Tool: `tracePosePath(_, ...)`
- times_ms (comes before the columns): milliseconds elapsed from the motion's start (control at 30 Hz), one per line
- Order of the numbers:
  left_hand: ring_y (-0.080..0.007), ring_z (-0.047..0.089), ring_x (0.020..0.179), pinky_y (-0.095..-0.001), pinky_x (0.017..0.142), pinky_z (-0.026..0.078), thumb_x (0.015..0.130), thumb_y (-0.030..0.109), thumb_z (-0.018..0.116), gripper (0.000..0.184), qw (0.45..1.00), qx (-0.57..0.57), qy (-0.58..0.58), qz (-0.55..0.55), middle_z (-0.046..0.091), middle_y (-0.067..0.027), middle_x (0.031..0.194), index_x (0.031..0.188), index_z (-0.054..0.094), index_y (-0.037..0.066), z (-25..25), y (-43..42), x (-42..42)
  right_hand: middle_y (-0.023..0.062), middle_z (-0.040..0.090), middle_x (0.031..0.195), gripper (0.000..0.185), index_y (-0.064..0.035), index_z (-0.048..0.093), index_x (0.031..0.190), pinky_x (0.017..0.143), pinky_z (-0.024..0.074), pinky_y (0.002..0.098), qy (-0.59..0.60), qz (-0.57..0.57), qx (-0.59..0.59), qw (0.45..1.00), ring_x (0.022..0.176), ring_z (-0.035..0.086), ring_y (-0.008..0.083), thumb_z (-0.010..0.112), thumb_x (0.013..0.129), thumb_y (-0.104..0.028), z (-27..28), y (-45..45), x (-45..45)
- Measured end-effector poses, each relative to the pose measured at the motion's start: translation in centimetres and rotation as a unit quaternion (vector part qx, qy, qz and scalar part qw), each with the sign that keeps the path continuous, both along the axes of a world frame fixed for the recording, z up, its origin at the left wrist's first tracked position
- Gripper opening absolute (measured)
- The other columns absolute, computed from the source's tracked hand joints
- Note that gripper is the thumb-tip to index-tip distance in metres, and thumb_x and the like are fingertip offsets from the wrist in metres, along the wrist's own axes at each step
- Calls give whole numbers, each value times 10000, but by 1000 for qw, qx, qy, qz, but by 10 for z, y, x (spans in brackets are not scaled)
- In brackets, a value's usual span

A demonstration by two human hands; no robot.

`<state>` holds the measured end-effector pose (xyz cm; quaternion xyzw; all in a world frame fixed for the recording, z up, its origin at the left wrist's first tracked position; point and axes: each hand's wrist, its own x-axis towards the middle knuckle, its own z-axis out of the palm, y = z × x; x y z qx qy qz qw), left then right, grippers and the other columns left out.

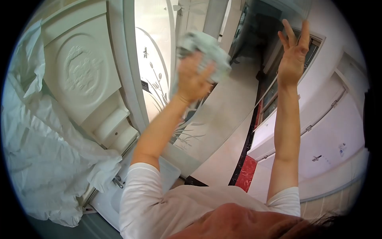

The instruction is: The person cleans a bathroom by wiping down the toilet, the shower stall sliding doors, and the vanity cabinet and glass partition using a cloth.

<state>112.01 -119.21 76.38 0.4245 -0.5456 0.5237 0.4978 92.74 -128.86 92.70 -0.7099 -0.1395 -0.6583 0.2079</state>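
My left hand (193, 77) is pressed over a crumpled, pale green-white cloth (207, 53) against a glass panel (221, 115) with frosted plant patterns. Motion blurs both the cloth and the fingers, and part of the cloth is hidden beneath the hand. To the right, my right hand (293, 59) is raised with its fingers spread, near the upper edge of the glass. It holds nothing that I can see; whether its fingertips touch the glass I cannot tell.
Left of me stands a cream cabinet panel (79, 71) with a raised oval design, partly draped by white sheeting (43, 159). Below is a washbasin (115, 197) with a metal tap (118, 182). A white door (330, 131) with hinges is at the right.
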Motion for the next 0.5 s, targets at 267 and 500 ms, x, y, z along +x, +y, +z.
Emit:
tracePosePath(267,-442,349,1232,-504,1023,293,744,117,598,599,954,-112,243,135,325,-250,1366,1324,449,111,12,36,157,100,180,1502,663,-59,159,1446,1005,370,407,-2,-31,-21,999,1252,425,309,213,961,-508,-2,-4,-1)
tracePosePath(500,-337,436,1170,-483,906,358,753,172,555,426,994,-89,21,52,470,-164,1279,1173,597,231,47,-18,-36,101,197,1495,664,-58,184,1439,990,380,395,-4,2,-1,1000,1251,426,317,204,960,-517,0,-3,-1)
